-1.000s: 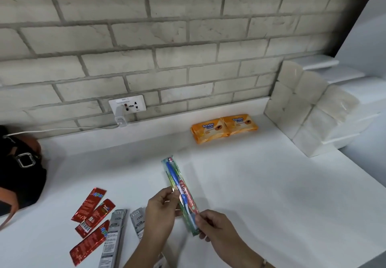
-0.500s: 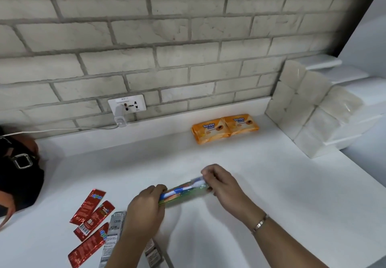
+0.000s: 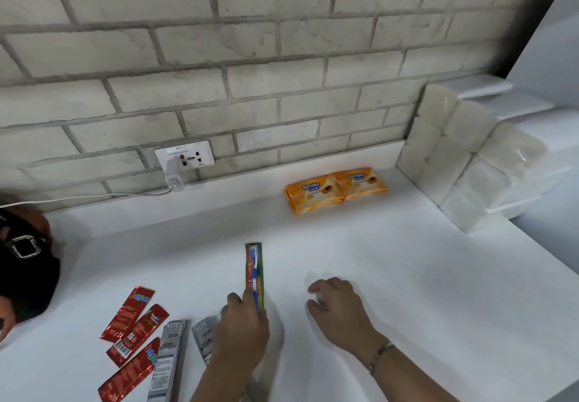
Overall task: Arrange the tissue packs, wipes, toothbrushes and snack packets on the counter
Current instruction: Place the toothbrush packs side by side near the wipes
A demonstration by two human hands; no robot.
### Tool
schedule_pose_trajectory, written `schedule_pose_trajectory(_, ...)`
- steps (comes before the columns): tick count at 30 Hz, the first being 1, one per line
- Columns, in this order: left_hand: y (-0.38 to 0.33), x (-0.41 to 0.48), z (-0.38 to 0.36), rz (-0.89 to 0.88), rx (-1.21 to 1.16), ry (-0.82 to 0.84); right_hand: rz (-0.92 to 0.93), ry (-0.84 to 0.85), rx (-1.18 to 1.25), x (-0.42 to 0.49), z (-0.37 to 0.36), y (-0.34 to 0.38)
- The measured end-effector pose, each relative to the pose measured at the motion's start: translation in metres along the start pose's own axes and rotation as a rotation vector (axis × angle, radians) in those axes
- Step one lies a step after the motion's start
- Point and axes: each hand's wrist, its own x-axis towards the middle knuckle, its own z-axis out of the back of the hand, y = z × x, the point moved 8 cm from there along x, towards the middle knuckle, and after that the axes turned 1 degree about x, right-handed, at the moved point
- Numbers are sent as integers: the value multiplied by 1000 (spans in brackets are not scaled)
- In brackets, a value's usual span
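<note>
"Tender Love" wipes (image 3: 335, 190), "EAGLE" toothbrushes (image 3: 170, 354)

Both bare arms come in from the bottom and reach forward. The left hand (image 3: 244, 323) has its back turned up. Its fingers and thumb pinch the near end of a toothbrush pack (image 3: 254, 271), which points away from the person. The right hand (image 3: 338, 307) is near it, on the right, and the two do not touch. Its palm faces down, its fingers are softly bent, and it holds nothing. A thin bracelet (image 3: 380, 353) sits on the right wrist.
</note>
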Motion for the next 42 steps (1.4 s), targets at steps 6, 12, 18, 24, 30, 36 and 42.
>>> schedule_pose_trajectory(6,13,14,13,-275,120,10,52,-131,-227,9,9,-28)
schedule_pose_trajectory(12,37,30,7,-371,217,174,70,-38,-373,43,2,-38)
schedule_pose_trajectory(18,30,46,-2,-312,193,131,54,-54,-382,40,3,-41)
schedule_pose_trajectory(24,6,93,3,-284,202,95,45,-54,-379,43,5,-43)
schedule_pose_trajectory(30,-13,144,4,-266,276,99,53,-68,-343,43,4,-44)
schedule_pose_trajectory(36,-21,172,-13,-399,530,155,79,-124,-347,44,5,-44)
schedule_pose_trajectory(42,-20,172,-19,-384,546,144,85,-150,-351,45,4,-45)
